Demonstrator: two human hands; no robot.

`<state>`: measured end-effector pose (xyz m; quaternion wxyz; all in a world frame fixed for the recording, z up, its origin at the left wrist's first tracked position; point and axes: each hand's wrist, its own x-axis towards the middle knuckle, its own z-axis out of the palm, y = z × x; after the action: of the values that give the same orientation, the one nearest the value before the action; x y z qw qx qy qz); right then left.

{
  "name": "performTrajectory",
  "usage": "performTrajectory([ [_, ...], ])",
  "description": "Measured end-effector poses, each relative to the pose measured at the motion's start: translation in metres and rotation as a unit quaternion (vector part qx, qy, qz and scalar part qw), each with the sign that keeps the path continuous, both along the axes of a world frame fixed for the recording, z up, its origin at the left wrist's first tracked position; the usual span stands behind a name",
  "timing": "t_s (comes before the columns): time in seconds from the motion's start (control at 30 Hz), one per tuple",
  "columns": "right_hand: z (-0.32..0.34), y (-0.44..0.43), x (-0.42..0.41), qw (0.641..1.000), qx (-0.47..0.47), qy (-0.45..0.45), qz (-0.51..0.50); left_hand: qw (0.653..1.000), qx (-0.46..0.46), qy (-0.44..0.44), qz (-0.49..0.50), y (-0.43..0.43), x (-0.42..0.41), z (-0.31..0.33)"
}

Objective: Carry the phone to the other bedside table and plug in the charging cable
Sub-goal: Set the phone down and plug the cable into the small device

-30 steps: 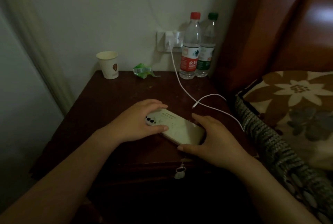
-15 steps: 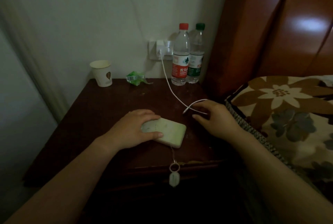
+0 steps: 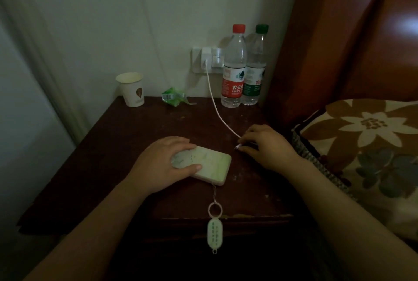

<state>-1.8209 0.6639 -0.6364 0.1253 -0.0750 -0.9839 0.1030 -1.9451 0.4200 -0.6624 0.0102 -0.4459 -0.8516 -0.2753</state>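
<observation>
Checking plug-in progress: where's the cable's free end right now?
Pinched in the right hand fingertips, low over the table, just right of the phone under the left hand; the cable runs back to the wall charger.

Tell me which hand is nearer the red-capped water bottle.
Right. The right hand pinches the charging cable's plug end in front of the red-capped water bottle; the left hand grips the phone, farther forward and left.

Phone [image 3: 207,164] on bedside table [image 3: 126,145] front, charging cable [image 3: 217,111] to its right, cup [image 3: 131,89] and bottles [image 3: 234,68] behind.
</observation>
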Motion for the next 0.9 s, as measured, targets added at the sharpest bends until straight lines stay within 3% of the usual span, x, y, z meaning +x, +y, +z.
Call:
performTrajectory([
  [0.27, 0.004, -0.015, 0.023, 0.993, -0.094, 0.064, 0.036, 1.0, 0.005, -0.012, -0.006, -0.002, 0.0, 0.0],
  [0.57, 0.002, -0.038, 0.035, 0.993, -0.096, 0.054, 0.041, 0.996, -0.078, 0.048, 0.006, -0.017, 0.004, 0.015],
  [0.7, 0.005, -0.044, 0.038, 0.991, -0.121, 0.055, 0.024, 0.989, -0.121, -0.031, -0.076, 0.004, 0.015, 0.025],
  [0.9, -0.001, -0.05, 0.051, 0.989, -0.139, 0.048, 0.003, 0.985, -0.138, -0.039, -0.097, 0.011, 0.017, 0.022],
])
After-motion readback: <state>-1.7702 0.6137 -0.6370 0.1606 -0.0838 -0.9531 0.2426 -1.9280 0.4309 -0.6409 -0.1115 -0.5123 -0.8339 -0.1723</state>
